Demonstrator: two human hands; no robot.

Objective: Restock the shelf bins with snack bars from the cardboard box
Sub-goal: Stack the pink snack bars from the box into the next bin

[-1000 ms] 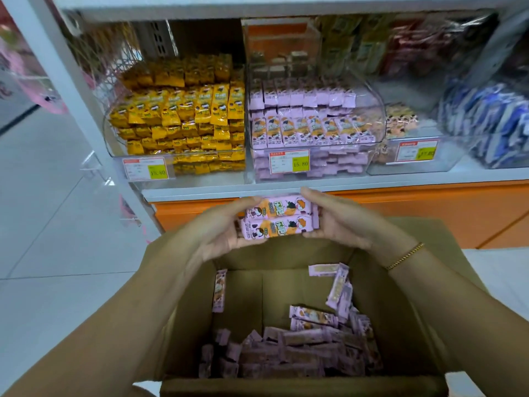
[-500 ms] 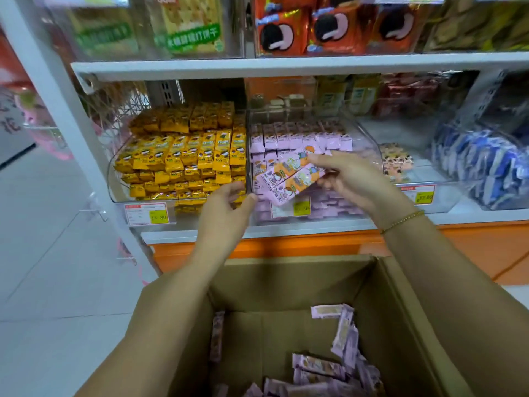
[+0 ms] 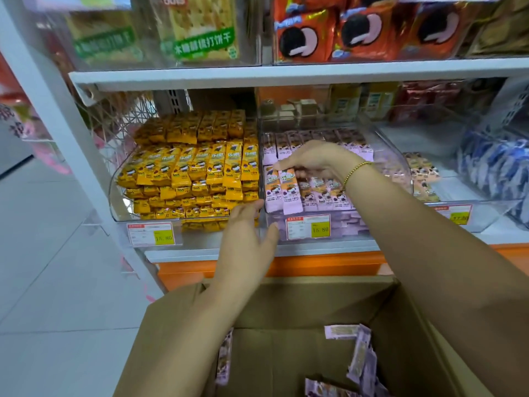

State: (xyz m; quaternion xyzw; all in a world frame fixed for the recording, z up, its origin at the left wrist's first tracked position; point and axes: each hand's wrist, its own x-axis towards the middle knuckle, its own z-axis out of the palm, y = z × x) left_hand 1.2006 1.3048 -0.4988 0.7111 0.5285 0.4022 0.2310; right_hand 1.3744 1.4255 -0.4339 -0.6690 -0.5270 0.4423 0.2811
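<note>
My right hand (image 3: 313,160) reaches into the clear middle bin (image 3: 274,224) and pinches the tops of two purple snack bars (image 3: 283,190), which stand upright at the left end of the front row. My left hand (image 3: 247,233) hovers with relaxed fingers at the front edge between the middle bin and the yellow-bar bin, holding nothing. Below, the open cardboard box (image 3: 300,305) holds several loose purple bars (image 3: 360,356).
The left bin is piled with yellow snack bars (image 3: 194,170). A third clear bin (image 3: 486,216) with a few packets sits to the right, blue packets beyond it. Cracker and cookie packs fill the upper shelf (image 3: 286,74). White tiled floor lies to the left.
My right hand carried the purple bars from above the box into the middle bin and stood them upright. My left hand let go of them and now hangs near the bin front.
</note>
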